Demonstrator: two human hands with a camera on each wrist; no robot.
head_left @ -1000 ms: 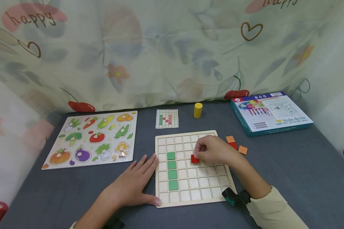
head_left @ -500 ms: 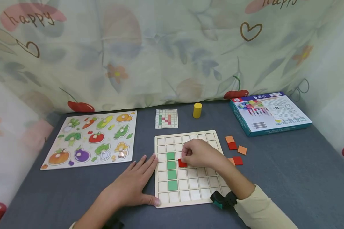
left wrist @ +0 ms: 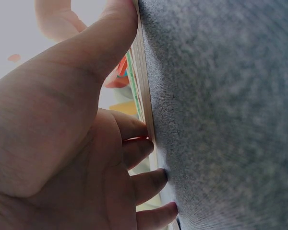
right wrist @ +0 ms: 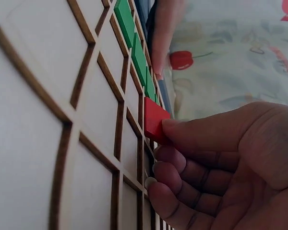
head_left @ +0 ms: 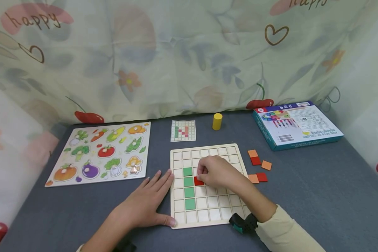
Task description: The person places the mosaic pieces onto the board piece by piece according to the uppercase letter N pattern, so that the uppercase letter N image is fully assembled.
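The right grip (head_left: 218, 170) pinches a square red tile (right wrist: 153, 119), no long axis, at its eight o'clock, just beside a green tile's (head_left: 188, 182) three-o'clock side on the board (head_left: 212, 201). The left grip (head_left: 145, 206), farther off, spreads against the board's nine-o'clock edge; dark table (head_left: 302, 182) beneath, curtain (head_left: 176, 70) at twelve.

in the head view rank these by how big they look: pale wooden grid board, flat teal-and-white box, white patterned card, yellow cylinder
Largest to smallest:
1. Pale wooden grid board
2. Flat teal-and-white box
3. White patterned card
4. Yellow cylinder
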